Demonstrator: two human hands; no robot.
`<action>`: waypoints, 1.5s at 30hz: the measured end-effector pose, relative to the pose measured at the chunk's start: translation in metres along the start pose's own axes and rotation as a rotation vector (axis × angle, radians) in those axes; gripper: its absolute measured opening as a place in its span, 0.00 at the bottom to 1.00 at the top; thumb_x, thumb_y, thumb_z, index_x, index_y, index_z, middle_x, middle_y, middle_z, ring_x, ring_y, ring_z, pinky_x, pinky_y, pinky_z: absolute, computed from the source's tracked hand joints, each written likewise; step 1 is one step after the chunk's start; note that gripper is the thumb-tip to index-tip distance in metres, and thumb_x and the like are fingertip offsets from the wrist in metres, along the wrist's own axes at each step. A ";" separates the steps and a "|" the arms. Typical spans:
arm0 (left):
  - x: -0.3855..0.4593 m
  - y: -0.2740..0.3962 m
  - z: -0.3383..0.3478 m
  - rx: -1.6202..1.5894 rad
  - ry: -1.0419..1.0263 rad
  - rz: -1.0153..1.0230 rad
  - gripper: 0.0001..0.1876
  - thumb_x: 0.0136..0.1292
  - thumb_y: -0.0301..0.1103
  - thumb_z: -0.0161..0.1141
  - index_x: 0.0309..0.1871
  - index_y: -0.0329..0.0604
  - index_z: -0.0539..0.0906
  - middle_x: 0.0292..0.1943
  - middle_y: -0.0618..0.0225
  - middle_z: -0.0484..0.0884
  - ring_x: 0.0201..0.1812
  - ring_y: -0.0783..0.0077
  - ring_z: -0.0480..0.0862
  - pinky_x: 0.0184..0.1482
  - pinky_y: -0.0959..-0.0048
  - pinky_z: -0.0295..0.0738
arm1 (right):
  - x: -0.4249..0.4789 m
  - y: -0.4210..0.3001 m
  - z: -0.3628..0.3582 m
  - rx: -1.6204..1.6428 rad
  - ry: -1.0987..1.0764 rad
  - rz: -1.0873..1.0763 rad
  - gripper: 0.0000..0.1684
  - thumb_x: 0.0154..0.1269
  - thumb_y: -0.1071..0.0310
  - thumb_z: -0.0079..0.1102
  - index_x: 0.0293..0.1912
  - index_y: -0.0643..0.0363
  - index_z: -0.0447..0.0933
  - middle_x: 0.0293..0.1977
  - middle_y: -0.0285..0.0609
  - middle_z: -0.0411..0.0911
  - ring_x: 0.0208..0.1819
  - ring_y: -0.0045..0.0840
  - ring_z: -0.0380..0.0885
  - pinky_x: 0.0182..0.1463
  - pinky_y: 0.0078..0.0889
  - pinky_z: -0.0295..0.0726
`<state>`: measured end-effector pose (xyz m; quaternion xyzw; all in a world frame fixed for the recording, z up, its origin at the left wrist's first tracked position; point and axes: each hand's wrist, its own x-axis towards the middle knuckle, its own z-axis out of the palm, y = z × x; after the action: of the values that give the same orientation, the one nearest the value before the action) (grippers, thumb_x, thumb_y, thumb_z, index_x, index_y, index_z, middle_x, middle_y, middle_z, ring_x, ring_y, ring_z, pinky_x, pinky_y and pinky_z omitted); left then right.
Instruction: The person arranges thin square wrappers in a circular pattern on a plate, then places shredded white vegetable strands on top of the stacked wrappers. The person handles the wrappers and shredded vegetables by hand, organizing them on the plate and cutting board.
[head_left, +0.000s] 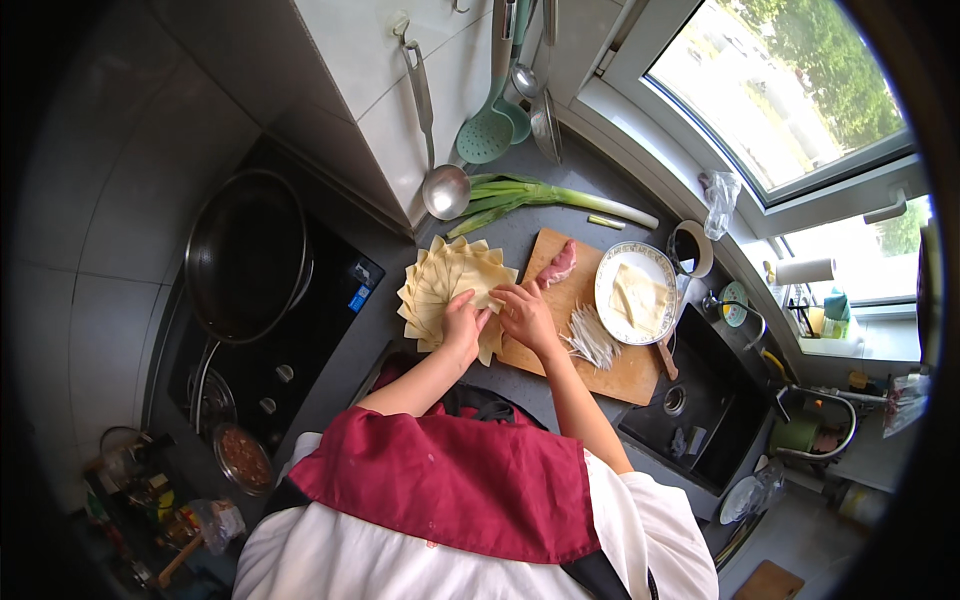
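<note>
Square dough wrappers (431, 289) lie overlapped in a ring on the dark counter, their corners pointing outward. Over the right part of this ring, my left hand (463, 322) and my right hand (525, 315) meet, pinching the edge of a pale wrapper (489, 300) between their fingertips. Just right of them, a wooden cutting board (540, 259) holds a piece of raw meat (557, 264), a heap of thin white shreds (592, 336) and a patterned plate (604, 292) with folded wrappers (641, 296) on it. A knife's wooden handle (666, 360) sticks out beside the plate.
Leeks (570, 196) lie behind the board, near a dark cup (690, 249). A black frying pan (244, 255) rests on the cooktop (330, 300) at left, with a bowl of reddish food (244, 459) nearer. A ladle (446, 193) hangs above the counter; the sink (705, 405) is at right.
</note>
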<state>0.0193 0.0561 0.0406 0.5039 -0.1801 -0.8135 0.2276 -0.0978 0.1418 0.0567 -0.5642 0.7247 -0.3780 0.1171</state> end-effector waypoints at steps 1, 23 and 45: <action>0.000 0.002 0.002 -0.045 0.011 -0.014 0.23 0.64 0.17 0.41 0.64 0.34 0.66 0.52 0.52 0.72 0.47 0.67 0.79 0.60 0.63 0.76 | 0.000 0.003 0.003 0.001 -0.009 0.011 0.22 0.46 0.77 0.58 0.44 0.54 0.82 0.42 0.39 0.81 0.42 0.38 0.73 0.48 0.36 0.75; 0.060 0.034 -0.013 1.443 -0.023 0.877 0.08 0.53 0.35 0.68 0.28 0.44 0.80 0.30 0.66 0.82 0.36 0.59 0.77 0.40 0.61 0.72 | 0.027 0.016 0.007 -0.007 0.349 0.233 0.10 0.52 0.76 0.60 0.38 0.60 0.78 0.29 0.42 0.78 0.35 0.38 0.74 0.41 0.37 0.76; 0.054 0.031 -0.007 1.586 -0.410 1.443 0.07 0.51 0.30 0.65 0.35 0.46 0.82 0.39 0.71 0.79 0.45 0.67 0.77 0.47 0.67 0.73 | 0.038 0.029 0.022 -0.006 0.182 0.466 0.07 0.55 0.70 0.60 0.35 0.59 0.79 0.32 0.44 0.78 0.32 0.40 0.80 0.36 0.40 0.79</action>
<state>0.0101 0.0004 0.0142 0.1379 -0.9410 -0.2095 0.2272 -0.1188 0.1009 0.0317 -0.3459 0.8438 -0.3878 0.1338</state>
